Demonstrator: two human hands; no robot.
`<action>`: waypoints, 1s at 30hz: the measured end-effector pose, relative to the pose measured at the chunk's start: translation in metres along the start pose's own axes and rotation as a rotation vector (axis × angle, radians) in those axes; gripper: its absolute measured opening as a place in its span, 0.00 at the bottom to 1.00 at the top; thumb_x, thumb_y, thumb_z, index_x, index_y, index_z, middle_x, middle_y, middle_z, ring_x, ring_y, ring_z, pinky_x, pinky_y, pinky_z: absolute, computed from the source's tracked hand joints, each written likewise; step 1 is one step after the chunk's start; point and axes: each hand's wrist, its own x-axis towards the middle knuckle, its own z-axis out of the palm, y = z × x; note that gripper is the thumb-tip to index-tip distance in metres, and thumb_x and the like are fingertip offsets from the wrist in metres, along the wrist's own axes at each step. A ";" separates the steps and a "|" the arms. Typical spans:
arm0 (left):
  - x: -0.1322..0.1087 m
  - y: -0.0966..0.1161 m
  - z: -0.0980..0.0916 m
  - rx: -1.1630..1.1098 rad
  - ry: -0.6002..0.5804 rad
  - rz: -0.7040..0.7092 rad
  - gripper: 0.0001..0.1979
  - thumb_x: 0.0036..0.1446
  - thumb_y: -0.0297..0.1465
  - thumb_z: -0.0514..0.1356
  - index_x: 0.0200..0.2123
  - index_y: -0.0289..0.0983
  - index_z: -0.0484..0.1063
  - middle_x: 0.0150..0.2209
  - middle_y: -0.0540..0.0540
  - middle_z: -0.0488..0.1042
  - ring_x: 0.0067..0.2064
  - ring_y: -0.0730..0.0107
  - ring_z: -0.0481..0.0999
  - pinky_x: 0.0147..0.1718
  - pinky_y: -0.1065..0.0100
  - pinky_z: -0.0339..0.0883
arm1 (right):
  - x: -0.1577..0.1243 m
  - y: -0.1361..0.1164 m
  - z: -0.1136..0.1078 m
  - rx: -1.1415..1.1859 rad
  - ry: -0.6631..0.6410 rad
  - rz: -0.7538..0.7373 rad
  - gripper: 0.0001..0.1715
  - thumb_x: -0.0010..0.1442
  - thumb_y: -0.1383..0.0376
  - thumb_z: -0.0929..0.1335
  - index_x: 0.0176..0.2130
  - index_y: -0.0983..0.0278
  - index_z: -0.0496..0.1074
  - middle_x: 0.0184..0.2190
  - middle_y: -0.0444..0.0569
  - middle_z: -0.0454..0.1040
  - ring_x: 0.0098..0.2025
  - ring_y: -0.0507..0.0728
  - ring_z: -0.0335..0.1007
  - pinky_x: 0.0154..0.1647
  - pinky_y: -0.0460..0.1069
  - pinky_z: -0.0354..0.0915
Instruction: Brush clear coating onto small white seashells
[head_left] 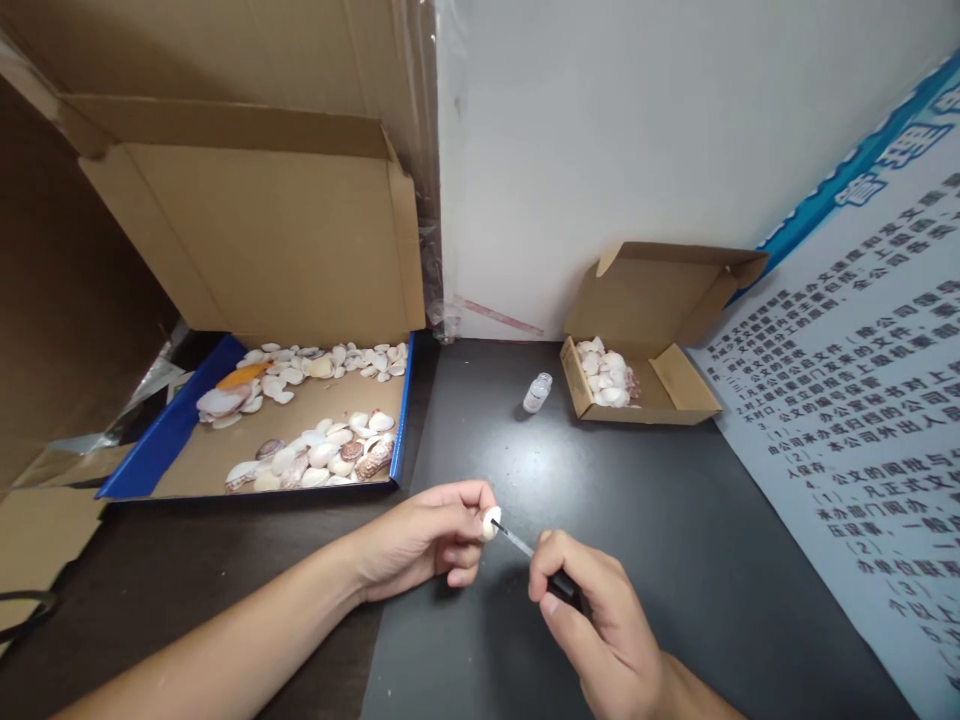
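Observation:
Between the thumb and fingers of my left hand (439,535) is a small white seashell (491,523), held above the dark table. My right hand (596,610) is closed around the black handle of a small applicator brush (516,541), with its clear stem pointing left. The dark brush tip meets the face of the shell. Beyond my hands a small clear glass bottle (537,393) with a pale label stands uncapped on the table. Part of the brush handle is hidden by my right fingers.
At the left lies an open blue-edged cardboard box (255,420) with shells in two groups. A smaller open cardboard box (679,385) at the back right holds white shells. A printed poster (862,400) borders the right side; a white wall (600,130) rises behind.

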 end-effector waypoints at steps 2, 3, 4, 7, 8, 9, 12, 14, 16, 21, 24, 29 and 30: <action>0.000 0.000 -0.001 0.006 -0.007 0.002 0.08 0.54 0.27 0.61 0.30 0.37 0.62 0.23 0.56 0.55 0.23 0.80 0.50 0.24 0.72 0.49 | 0.000 0.000 0.001 -0.017 -0.006 0.008 0.07 0.55 0.72 0.58 0.29 0.60 0.60 0.20 0.38 0.56 0.21 0.50 0.53 0.23 0.45 0.51; 0.001 0.000 -0.001 0.006 -0.010 0.003 0.09 0.54 0.27 0.62 0.30 0.37 0.62 0.23 0.56 0.56 0.23 0.80 0.51 0.24 0.72 0.50 | 0.000 0.001 0.001 -0.026 -0.004 0.023 0.08 0.54 0.73 0.58 0.28 0.60 0.59 0.19 0.38 0.55 0.20 0.49 0.52 0.22 0.45 0.50; 0.001 0.000 -0.001 0.006 -0.012 0.003 0.09 0.54 0.28 0.62 0.30 0.37 0.62 0.24 0.56 0.56 0.23 0.80 0.51 0.24 0.72 0.50 | -0.001 0.001 0.001 -0.036 0.002 0.039 0.08 0.53 0.73 0.58 0.27 0.60 0.58 0.18 0.37 0.53 0.19 0.49 0.51 0.21 0.45 0.49; 0.001 0.000 -0.002 0.002 -0.012 -0.004 0.09 0.54 0.28 0.62 0.30 0.37 0.62 0.24 0.56 0.56 0.23 0.80 0.51 0.24 0.72 0.50 | -0.001 0.002 -0.001 -0.058 0.028 0.039 0.08 0.51 0.73 0.58 0.27 0.60 0.58 0.18 0.37 0.52 0.18 0.49 0.51 0.21 0.45 0.49; 0.001 0.000 -0.002 0.000 -0.011 -0.009 0.09 0.54 0.28 0.62 0.30 0.37 0.62 0.24 0.56 0.55 0.23 0.80 0.51 0.24 0.72 0.50 | -0.001 0.001 -0.001 -0.054 0.033 0.013 0.08 0.52 0.73 0.58 0.27 0.60 0.59 0.18 0.38 0.54 0.19 0.49 0.53 0.22 0.45 0.51; 0.001 0.000 -0.002 -0.002 -0.009 -0.013 0.09 0.54 0.28 0.62 0.30 0.37 0.62 0.24 0.56 0.55 0.23 0.80 0.51 0.24 0.72 0.51 | 0.000 0.001 -0.001 -0.047 0.027 -0.014 0.08 0.52 0.73 0.58 0.28 0.60 0.59 0.19 0.38 0.56 0.19 0.50 0.55 0.23 0.45 0.52; 0.001 0.001 -0.001 -0.009 0.001 -0.019 0.09 0.52 0.27 0.63 0.29 0.37 0.62 0.23 0.56 0.56 0.22 0.80 0.52 0.24 0.73 0.51 | 0.003 0.000 -0.001 -0.040 -0.007 -0.042 0.07 0.52 0.72 0.59 0.28 0.61 0.60 0.20 0.40 0.58 0.20 0.50 0.57 0.22 0.45 0.53; 0.001 0.001 -0.001 -0.019 0.002 -0.018 0.09 0.52 0.27 0.63 0.29 0.37 0.62 0.23 0.56 0.56 0.22 0.80 0.52 0.23 0.73 0.52 | 0.004 0.001 -0.001 -0.067 0.005 0.012 0.07 0.51 0.73 0.59 0.27 0.61 0.59 0.18 0.39 0.56 0.19 0.49 0.54 0.21 0.45 0.51; 0.001 0.000 0.000 -0.035 0.003 -0.016 0.08 0.51 0.27 0.62 0.29 0.36 0.63 0.23 0.55 0.57 0.22 0.80 0.52 0.23 0.73 0.52 | 0.005 0.003 -0.002 -0.091 0.053 0.047 0.08 0.50 0.74 0.59 0.26 0.60 0.58 0.17 0.37 0.53 0.18 0.49 0.51 0.20 0.45 0.49; 0.001 0.000 0.000 -0.057 0.016 -0.011 0.07 0.50 0.25 0.61 0.29 0.36 0.63 0.22 0.55 0.58 0.21 0.80 0.53 0.23 0.73 0.53 | 0.004 0.004 -0.004 -0.060 0.028 -0.075 0.08 0.51 0.73 0.59 0.27 0.61 0.60 0.19 0.39 0.59 0.20 0.50 0.56 0.22 0.45 0.53; 0.001 0.000 0.000 -0.054 0.009 -0.014 0.06 0.50 0.25 0.60 0.29 0.36 0.63 0.22 0.55 0.57 0.21 0.80 0.54 0.23 0.73 0.54 | 0.005 0.004 -0.004 -0.058 -0.012 -0.072 0.07 0.51 0.73 0.59 0.28 0.61 0.61 0.20 0.40 0.60 0.20 0.50 0.57 0.22 0.45 0.54; 0.001 0.000 0.000 -0.064 0.006 0.002 0.06 0.50 0.25 0.60 0.29 0.36 0.64 0.23 0.54 0.60 0.21 0.80 0.55 0.23 0.73 0.55 | 0.006 0.004 -0.002 -0.088 0.059 0.019 0.08 0.51 0.74 0.59 0.26 0.60 0.59 0.17 0.37 0.55 0.18 0.49 0.52 0.20 0.44 0.50; 0.001 0.000 0.000 -0.065 0.006 0.005 0.05 0.50 0.25 0.61 0.29 0.36 0.65 0.24 0.54 0.60 0.21 0.80 0.55 0.23 0.73 0.55 | 0.006 0.004 -0.003 -0.082 0.061 -0.003 0.08 0.52 0.74 0.59 0.27 0.61 0.59 0.18 0.38 0.56 0.18 0.49 0.53 0.20 0.44 0.50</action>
